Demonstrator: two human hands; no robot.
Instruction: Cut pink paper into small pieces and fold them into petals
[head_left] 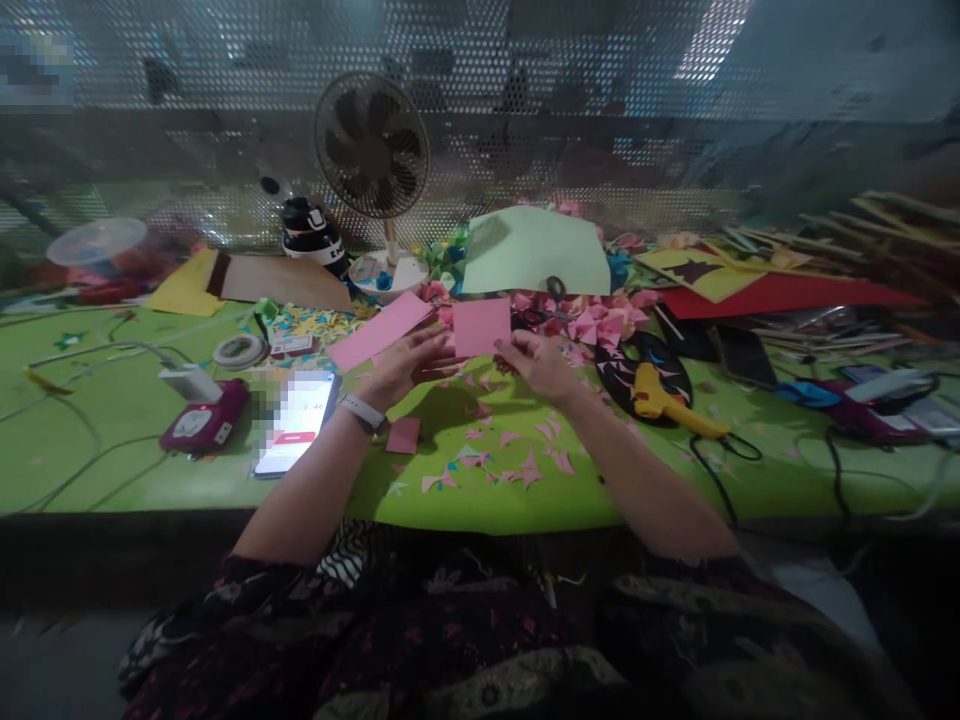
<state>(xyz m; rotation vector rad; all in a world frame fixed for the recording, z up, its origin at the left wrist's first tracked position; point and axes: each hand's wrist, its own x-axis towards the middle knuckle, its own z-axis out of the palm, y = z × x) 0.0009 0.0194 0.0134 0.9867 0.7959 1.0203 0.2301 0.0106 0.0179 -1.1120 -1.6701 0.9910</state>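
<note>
A square of pink paper (481, 326) is held up above the table's middle. My right hand (541, 366) pinches it at its lower right edge. Stretched toward the paper's left edge is my left hand (411, 368), its fingers extended and slightly apart; whether they touch the paper I cannot tell. Behind that hand lies a longer pink paper strip (381, 330). A smaller pink square (403, 436) rests near my left wrist. Curved pink paper scraps (529, 468) are scattered below both hands. Dark-handled scissors (555, 288) lie just beyond the held square.
To the left are a lit phone (296, 425), a purple power box (206, 415) with cables and a tape roll (240, 350). A yellow glue gun (660, 400) lies right. A fan (373, 150), pale green sheet (536, 250) and folded pink paper pieces (607, 318) are behind.
</note>
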